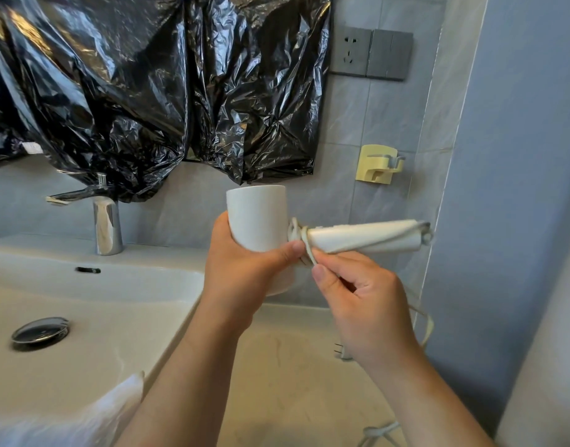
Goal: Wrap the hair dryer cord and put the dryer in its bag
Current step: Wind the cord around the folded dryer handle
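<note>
Over countertop [293, 366], left hand [241, 269] grips dryer [261, 221]; right hand [364, 295] pinches cord [304, 240]

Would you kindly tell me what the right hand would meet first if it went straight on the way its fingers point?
Probably the cord coils at the base of the hair dryer handle, just ahead of the right hand; the left hand thumb lies beside them. Depth is unclear.

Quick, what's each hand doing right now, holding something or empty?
Left hand: grips the hair dryer by its barrel.
Right hand: pinches the cord near the handle's base.
</note>
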Action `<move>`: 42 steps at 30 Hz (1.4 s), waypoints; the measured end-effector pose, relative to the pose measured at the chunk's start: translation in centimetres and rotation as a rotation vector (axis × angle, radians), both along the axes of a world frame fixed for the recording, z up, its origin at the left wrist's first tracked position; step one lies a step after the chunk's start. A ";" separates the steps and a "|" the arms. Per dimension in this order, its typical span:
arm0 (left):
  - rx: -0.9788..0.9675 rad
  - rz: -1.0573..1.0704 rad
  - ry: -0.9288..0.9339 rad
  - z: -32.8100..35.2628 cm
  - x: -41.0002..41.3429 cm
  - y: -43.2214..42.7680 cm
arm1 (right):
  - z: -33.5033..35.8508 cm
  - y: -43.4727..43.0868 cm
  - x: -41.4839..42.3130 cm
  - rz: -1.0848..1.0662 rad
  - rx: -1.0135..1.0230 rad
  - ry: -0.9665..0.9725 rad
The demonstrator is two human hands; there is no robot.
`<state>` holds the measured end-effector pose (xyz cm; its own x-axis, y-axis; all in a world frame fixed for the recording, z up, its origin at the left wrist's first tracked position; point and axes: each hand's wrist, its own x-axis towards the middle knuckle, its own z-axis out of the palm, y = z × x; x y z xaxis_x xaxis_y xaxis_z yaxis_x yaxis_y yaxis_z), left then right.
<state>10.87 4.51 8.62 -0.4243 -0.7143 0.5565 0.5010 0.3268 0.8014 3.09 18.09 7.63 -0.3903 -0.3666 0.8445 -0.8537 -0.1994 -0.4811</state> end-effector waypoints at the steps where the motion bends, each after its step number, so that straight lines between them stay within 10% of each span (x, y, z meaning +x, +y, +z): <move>1: 0.044 -0.044 0.014 0.0 -0.1 -0.1 | -0.1 -0.1 0.1 0.040 -0.031 -0.063; 8: 0.125 -0.275 -0.063 -0.1 -0.5 0.1 | 0.9 0.8 -1.1 0.331 -0.012 -0.583; 27: 0.058 -0.460 -0.334 -0.3 0.7 -0.5 | 1.8 2.0 -0.4 0.191 0.226 -0.258; 32: 0.018 -0.447 -0.360 -0.4 1.1 -0.7 | 1.8 3.8 -1.1 -0.147 0.666 -0.110; 38: -0.229 -0.327 -0.404 -0.3 1.4 -0.5 | 3.8 4.9 -2.7 -0.305 0.957 0.168; 42: -0.428 -0.310 -0.500 -0.1 1.7 0.3 | 2.9 5.2 -3.3 -0.281 0.803 -0.013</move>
